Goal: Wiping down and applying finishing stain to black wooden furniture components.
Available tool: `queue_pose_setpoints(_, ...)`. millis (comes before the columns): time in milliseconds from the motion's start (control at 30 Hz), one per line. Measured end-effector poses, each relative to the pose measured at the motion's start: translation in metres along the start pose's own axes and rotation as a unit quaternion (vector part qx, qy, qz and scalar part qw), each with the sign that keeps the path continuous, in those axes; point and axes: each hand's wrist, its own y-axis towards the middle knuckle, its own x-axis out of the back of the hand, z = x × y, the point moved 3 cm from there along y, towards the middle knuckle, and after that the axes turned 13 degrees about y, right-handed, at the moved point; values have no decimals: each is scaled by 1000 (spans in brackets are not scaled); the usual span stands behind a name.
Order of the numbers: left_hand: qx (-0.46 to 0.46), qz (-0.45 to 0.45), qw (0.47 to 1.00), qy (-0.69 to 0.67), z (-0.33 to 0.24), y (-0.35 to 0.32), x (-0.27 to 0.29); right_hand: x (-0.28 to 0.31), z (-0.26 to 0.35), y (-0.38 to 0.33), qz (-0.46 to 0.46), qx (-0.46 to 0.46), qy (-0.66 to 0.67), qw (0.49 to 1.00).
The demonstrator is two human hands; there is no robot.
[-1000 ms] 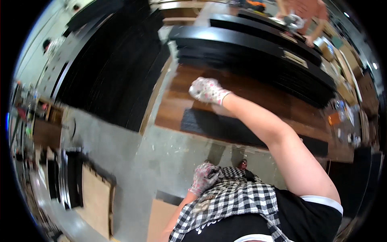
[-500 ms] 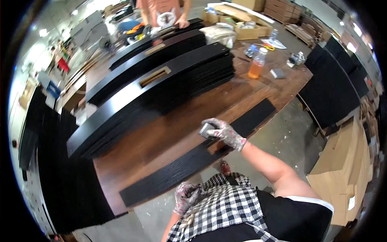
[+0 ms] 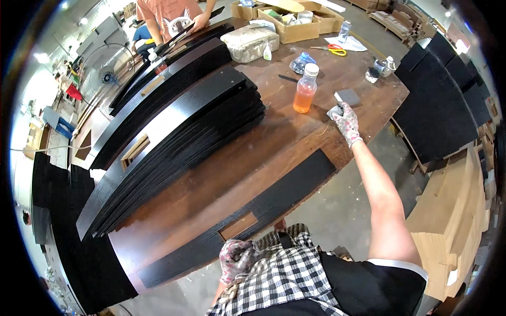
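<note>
My right hand, in a patterned glove, reaches out over the brown wooden table and is closed on a small grey pad. It sits just right of a plastic bottle of orange liquid and just below a grey block. My left hand, also gloved, is curled shut against my checked shirt at the table's near edge. In front of it lies a long black panel with a rectangular cut-out.
A tall stack of curved black panels fills the table's left half. Another person works at the far end. Scissors, cardboard boxes and small bottles lie beyond. Black panels and pale boards stand at the right.
My right hand has left the black panel's end and moved right, up to the orange bottle and grey block. The view has swung right. My left hand stays by my body.
</note>
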Motion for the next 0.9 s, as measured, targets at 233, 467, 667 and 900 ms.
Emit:
queue_pose_setpoints(233, 13, -25, 999, 24, -3, 7, -8, -9, -43, 32, -33, 34, -70, 996)
queue_pose_setpoints(467, 125, -187, 973, -58, 26, -12, 32, -14, 12, -12, -74, 110, -95, 987)
queue_pose_setpoints(667, 46, -329, 916, 226, 45, 0, 89, -110, 106, -201, 167, 230, 25, 958)
queue_pose_setpoints(900, 150, -328, 858, 365, 91, -42, 122, -169, 125, -279, 250, 329, -79, 907)
